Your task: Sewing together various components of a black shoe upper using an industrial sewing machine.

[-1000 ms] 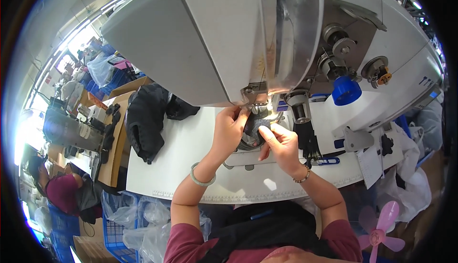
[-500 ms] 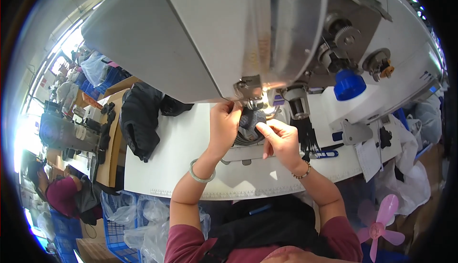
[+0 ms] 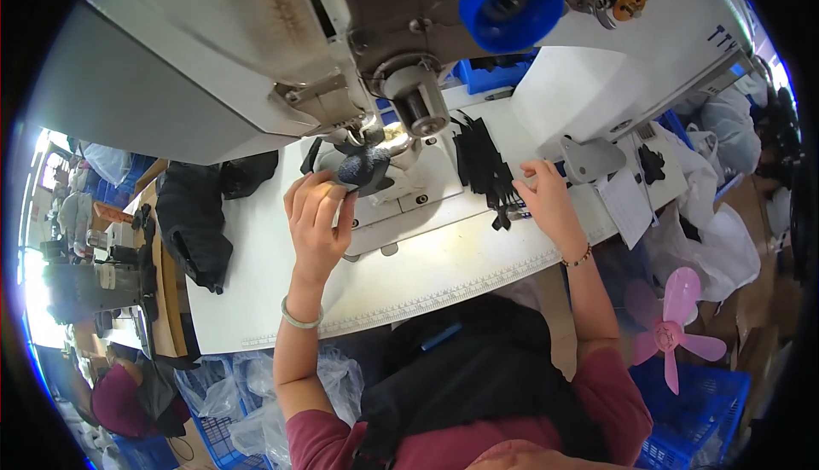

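Under the needle area of a large grey-white sewing machine (image 3: 205,69) lies a small dark grey fabric piece (image 3: 365,167). My left hand (image 3: 317,218) is closed on the near left edge of this piece, fingertips pinched together. My right hand (image 3: 550,201) is off the fabric, thumb and fingers apart with nothing between them. Just left of it lies a bundle of black strips (image 3: 485,163) on the white table (image 3: 444,257). A blue-handled tool (image 3: 519,212) shows partly at the lower end of the strips; its kind is unclear.
Black cloth (image 3: 192,223) is heaped at the table's left. A blue knob (image 3: 510,8) juts from the machine above. To the right are a white paper (image 3: 624,205), a pink fan (image 3: 668,333) and a blue crate (image 3: 695,410). Another person (image 3: 124,397) sits at far left.
My right hand has let go of the fabric and moved right to beside the black strips. My left hand still grips the fabric, slightly lower. The whole view has shifted and tilted.
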Demonstrator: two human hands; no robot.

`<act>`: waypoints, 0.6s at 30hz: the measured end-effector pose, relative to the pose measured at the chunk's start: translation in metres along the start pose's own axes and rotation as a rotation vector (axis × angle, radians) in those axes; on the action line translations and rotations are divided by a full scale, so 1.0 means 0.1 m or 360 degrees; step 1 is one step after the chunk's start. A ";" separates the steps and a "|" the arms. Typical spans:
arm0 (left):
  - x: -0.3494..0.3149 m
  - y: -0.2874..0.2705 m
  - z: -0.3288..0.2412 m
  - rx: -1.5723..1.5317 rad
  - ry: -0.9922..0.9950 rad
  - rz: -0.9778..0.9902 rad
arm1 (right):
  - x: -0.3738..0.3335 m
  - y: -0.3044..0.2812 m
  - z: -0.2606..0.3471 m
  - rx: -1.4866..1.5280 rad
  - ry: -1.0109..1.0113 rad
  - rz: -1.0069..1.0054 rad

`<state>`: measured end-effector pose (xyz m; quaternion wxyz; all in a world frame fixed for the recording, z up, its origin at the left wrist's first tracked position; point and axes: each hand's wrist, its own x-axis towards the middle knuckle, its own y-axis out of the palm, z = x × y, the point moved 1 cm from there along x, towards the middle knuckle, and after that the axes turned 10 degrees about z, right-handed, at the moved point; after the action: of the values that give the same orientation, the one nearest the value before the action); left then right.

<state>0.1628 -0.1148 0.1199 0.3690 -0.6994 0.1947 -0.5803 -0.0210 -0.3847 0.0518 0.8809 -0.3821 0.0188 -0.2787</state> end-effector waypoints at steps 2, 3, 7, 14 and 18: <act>0.00 0.02 -0.03 -0.0038 -0.0018 -0.0067 | 0.01 0.00 -0.07 0.0039 -0.0106 0.0073; -0.01 0.04 -0.06 -0.0045 -0.0015 -0.0059 | 0.04 -0.01 -0.07 0.0039 -0.0095 0.0072; -0.17 0.05 -0.25 0.0024 -0.0044 -0.0600 | 0.12 -0.04 -0.01 0.0269 0.0260 0.0247; -0.06 0.21 -0.77 -0.1174 -0.0512 0.0566 | 0.08 -0.06 0.59 0.1416 0.0376 0.0791; 0.07 0.32 -0.71 -0.0491 0.0266 0.0158 | 0.02 -0.02 0.85 0.1538 0.0320 0.1110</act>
<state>0.1021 -0.1614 0.1049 0.2680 -0.6866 0.3456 -0.5809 0.0002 -0.3302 0.1142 0.9881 0.1182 0.0976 0.0148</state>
